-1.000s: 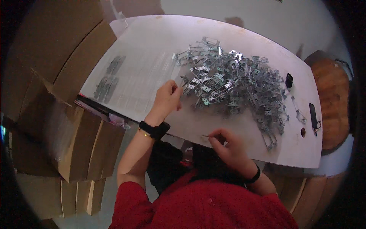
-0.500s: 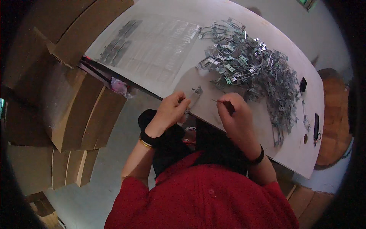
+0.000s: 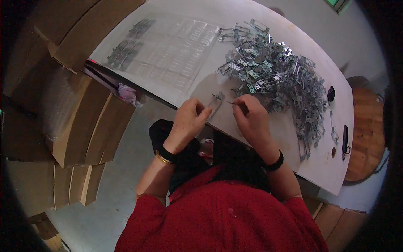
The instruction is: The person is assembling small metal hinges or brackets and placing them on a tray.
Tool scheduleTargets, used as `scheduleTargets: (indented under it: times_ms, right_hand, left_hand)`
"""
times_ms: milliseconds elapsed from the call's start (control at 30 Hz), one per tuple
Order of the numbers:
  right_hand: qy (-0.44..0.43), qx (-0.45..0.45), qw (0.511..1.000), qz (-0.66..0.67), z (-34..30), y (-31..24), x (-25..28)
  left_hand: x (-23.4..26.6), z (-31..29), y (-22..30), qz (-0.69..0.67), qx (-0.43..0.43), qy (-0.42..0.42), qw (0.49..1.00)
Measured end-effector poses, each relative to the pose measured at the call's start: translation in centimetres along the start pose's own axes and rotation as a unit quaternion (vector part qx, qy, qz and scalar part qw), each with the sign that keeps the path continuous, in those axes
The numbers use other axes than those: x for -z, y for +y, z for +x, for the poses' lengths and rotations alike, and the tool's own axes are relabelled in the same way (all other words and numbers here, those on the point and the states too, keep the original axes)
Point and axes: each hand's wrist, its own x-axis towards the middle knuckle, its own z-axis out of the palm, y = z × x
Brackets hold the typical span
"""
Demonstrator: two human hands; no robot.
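Over the table's near edge, my left hand [image 3: 189, 122] is closed on one end of a thin metal bracket [image 3: 216, 103], a long frame that points away from me. Close by on its right, my right hand [image 3: 253, 119] pinches a small thin metal pin [image 3: 229, 102] between thumb and fingertips. The pin's tip points toward the bracket, with a small gap between them. Beyond my right hand lies a large heap of similar silvery metal brackets [image 3: 268, 73]. A clear plastic tray with moulded slots [image 3: 180, 54] lies at the far left, several brackets [image 3: 124, 54] in its left part.
Cardboard boxes [image 3: 79, 126] are stacked left of the white table [image 3: 323, 172]. At the table's right lie a black object [image 3: 331, 93], a dark elongated item [image 3: 345, 140] and a loose bracket [image 3: 333, 128]. A round wooden stool [image 3: 365, 130] stands past the right edge.
My right hand has moved left and slightly away from me, bringing the pin nearer the bracket. The bracket in my left hand has turned and shows more of its length.
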Motion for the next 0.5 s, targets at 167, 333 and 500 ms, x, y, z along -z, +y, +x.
scheduleTargets:
  times_ms: [167, 333, 500]
  right_hand:
    - [-0.002, -0.001, 1.0, 0.004, -0.1, 0.2, -0.3]
    - [0.01, -0.001, 1.0, 0.019, -0.3, 0.2, -0.6]
    - [-0.008, 0.009, 1.0, 0.007, -0.3, -0.4, -1.0]
  left_hand:
    - [-0.3, -0.9, 0.0, -0.042, 0.039, 0.006, 0.998]
    - [1.0, -2.4, 2.3, -0.193, 0.142, -0.049, 0.97]
    - [-0.1, -3.0, 0.9, -0.188, 0.109, 0.02, 0.976]
